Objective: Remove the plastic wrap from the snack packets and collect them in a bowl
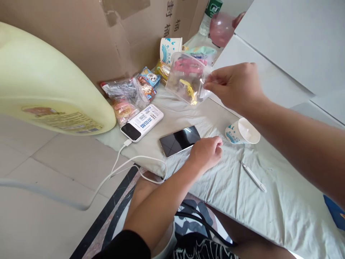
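Note:
My right hand (pixel 237 86) pinches the near right edge of a clear plastic container (pixel 175 77), which is tilted above the cloth. A small yellow piece (pixel 190 91) shows in or through its clear wall. My left hand (pixel 206 153) is closed low over the cloth, beside the right end of a black-screened phone (pixel 179 140). Its fingers curl away from me, so anything inside them is hidden. To the right of that hand, a paper cup (pixel 241 131) with a blue print lies tipped. A white pen-like stick (pixel 253 176) lies nearer the front edge.
A white power bank (pixel 147 118) with a white cable (pixel 115 163) lies at left, near snack packets (pixel 126 93). Behind stand another paper cup (pixel 165 50) and a cardboard box (pixel 81 36). A large yellow jug (pixel 54 86) is at left; white drawers (pixel 291 46) are at right.

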`<state>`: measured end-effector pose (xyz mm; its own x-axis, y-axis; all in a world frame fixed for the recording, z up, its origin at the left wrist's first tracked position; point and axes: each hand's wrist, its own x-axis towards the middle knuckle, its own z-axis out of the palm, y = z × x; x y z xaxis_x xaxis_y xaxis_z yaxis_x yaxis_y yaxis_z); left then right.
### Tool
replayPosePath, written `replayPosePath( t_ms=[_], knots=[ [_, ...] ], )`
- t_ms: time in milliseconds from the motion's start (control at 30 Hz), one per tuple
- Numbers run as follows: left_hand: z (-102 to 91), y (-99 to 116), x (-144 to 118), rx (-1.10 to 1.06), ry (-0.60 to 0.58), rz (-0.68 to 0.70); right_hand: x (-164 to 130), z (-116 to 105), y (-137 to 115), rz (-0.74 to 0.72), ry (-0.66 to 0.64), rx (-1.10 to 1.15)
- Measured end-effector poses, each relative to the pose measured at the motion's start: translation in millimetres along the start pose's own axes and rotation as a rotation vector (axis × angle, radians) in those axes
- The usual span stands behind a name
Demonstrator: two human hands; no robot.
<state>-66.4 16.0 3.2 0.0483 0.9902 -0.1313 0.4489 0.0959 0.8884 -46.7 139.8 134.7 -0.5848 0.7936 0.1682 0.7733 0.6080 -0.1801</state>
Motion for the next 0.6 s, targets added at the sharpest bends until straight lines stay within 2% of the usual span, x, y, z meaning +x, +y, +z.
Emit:
replayPosePath(
  t_ms=[100, 200, 400, 600],
  knots=[
    [-0.7, 0, 1, -0.006, 0.034, -0.024, 4, 7, -3, 0.157, -0.07, 0.302],
    [-5.3, 0, 2, -0.023, 0.072, -0.067, 19, 10, -5, 0.313, -0.063, 0.641],
    [-13.1, -1, 3, -0.07, 0.107, -0.089, 41, 6, 1, 0.639, 0.178, 1.082],
    [-14.9, -9, 13, -0.177, 0.254, -0.096, 31, -6, 16, 0.698, 0.294, 1.324]
  ],
)
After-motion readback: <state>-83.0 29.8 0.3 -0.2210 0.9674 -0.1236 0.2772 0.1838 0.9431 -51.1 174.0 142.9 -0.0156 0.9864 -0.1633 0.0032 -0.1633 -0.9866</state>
